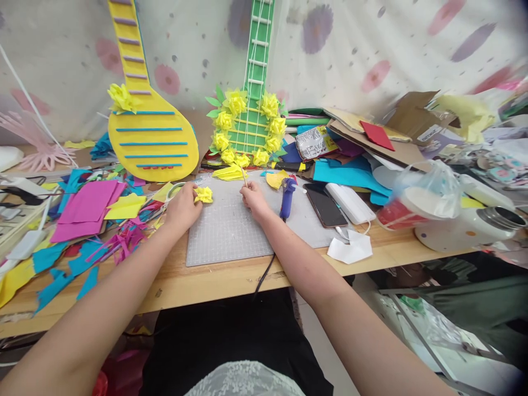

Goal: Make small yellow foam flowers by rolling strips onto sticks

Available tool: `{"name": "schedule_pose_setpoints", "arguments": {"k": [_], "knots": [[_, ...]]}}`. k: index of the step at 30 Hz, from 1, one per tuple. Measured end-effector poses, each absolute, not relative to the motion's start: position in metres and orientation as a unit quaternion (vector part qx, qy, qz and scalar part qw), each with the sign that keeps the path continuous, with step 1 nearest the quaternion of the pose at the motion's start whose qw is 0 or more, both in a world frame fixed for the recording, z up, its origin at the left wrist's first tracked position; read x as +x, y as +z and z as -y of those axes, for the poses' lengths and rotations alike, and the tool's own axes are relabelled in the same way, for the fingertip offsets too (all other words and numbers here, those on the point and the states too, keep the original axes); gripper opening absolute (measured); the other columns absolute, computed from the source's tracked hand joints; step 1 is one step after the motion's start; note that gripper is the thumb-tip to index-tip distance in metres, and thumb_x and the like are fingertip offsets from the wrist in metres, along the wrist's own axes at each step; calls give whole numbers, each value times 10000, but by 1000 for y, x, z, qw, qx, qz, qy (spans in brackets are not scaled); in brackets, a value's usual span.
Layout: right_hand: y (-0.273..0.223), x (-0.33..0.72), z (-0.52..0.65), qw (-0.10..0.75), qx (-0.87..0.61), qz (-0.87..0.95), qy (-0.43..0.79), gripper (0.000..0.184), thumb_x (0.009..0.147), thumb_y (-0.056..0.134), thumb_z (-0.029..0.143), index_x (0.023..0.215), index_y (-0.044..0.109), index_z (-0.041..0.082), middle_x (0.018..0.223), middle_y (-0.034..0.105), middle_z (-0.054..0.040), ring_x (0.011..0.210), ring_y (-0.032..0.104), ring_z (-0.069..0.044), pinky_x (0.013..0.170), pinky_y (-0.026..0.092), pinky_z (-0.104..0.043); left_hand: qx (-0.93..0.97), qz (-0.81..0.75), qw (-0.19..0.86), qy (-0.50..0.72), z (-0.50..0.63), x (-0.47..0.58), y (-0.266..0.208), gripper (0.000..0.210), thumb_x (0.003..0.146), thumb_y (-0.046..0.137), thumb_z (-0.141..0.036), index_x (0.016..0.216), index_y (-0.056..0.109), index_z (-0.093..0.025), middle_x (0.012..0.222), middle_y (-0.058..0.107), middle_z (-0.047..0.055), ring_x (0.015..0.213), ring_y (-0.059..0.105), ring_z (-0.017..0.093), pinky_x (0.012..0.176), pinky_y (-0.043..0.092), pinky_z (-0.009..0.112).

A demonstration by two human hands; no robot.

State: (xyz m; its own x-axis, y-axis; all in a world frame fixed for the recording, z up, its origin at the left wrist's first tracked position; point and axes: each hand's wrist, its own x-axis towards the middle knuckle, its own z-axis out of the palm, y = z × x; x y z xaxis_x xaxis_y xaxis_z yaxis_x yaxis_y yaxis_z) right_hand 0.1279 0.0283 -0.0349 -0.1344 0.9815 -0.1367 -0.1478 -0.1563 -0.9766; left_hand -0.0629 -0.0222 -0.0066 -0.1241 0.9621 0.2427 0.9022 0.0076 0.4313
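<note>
My left hand (181,208) is closed over the left side of the grey cutting mat, its fingertips on a small yellow paper flower (204,194). Beside that hand shows part of a pale ring, perhaps a scissors handle (175,190). My right hand (253,200), also closed, pinches a thin stick (245,176) that points up and away from me. Folded yellow paper (229,172) lies just beyond the mat (223,242). Right of my right hand, a blue glue gun (287,199) stands with its cord running off the table's front edge.
A yellow paper lute shape (154,143) and a green one with yellow flowers (253,121) lean at the back. Coloured paper scraps (88,209) cover the left side. At right are a phone (324,204), a white power bank (350,202), a bagged cup (412,206) and a flask (466,228).
</note>
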Motion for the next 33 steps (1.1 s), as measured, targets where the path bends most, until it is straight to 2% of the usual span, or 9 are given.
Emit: {"name": "schedule_pose_setpoints", "arguments": {"k": [6,9,11,16,22,25,29,33], "knots": [[-26,126,-22,475,-473,462,581,163,659,516,184,765,397,215,545,344,97,417,278,-39,421,178,-192,546,-687,165,451,10,-58,-4,291,599,629,-142,854,496,-188,788,578,13,691,561,148,665,440,283],[-23,131,-22,473,-438,494,584,192,661,554,230,818,445,209,528,334,101,417,286,-40,417,192,-192,430,-625,292,583,4,-45,-4,227,606,618,-114,784,489,-171,735,562,-11,591,530,94,623,449,250],[-22,135,-22,471,-416,510,588,208,668,564,260,845,476,197,520,332,99,427,293,-42,421,205,-191,352,-566,400,630,4,-35,-3,215,620,613,-92,785,492,-158,698,572,-19,549,523,72,619,457,236],[-20,135,-19,430,-393,525,621,241,675,602,331,843,531,175,529,345,87,439,291,-35,420,196,-186,215,-462,576,639,9,-16,-8,163,660,588,-38,767,513,-136,633,581,-21,547,546,50,636,467,198],[-19,126,-14,380,-396,519,655,368,616,701,446,632,452,176,457,248,107,395,178,-13,393,88,-202,220,-462,580,633,13,-9,-15,171,670,601,-27,753,505,-142,601,592,-27,535,556,55,638,479,201],[-22,128,-16,386,-373,491,686,374,585,735,424,662,468,173,453,262,113,379,181,-9,383,70,-201,226,-443,603,624,16,-10,-14,163,681,586,-32,774,509,-141,641,622,-3,570,585,77,652,494,222],[-23,134,-21,393,-337,449,728,364,583,743,384,709,472,178,448,255,124,361,176,-5,373,63,-186,194,-402,664,600,18,-16,-11,49,768,486,-131,785,532,-130,738,659,63,647,628,120,682,520,275],[-21,137,-21,379,-325,434,750,362,571,757,337,696,460,173,443,273,125,360,183,1,368,73,-173,181,-424,660,593,18,-20,-11,79,800,504,-203,755,522,-141,721,659,70,631,631,122,682,526,277]]}}
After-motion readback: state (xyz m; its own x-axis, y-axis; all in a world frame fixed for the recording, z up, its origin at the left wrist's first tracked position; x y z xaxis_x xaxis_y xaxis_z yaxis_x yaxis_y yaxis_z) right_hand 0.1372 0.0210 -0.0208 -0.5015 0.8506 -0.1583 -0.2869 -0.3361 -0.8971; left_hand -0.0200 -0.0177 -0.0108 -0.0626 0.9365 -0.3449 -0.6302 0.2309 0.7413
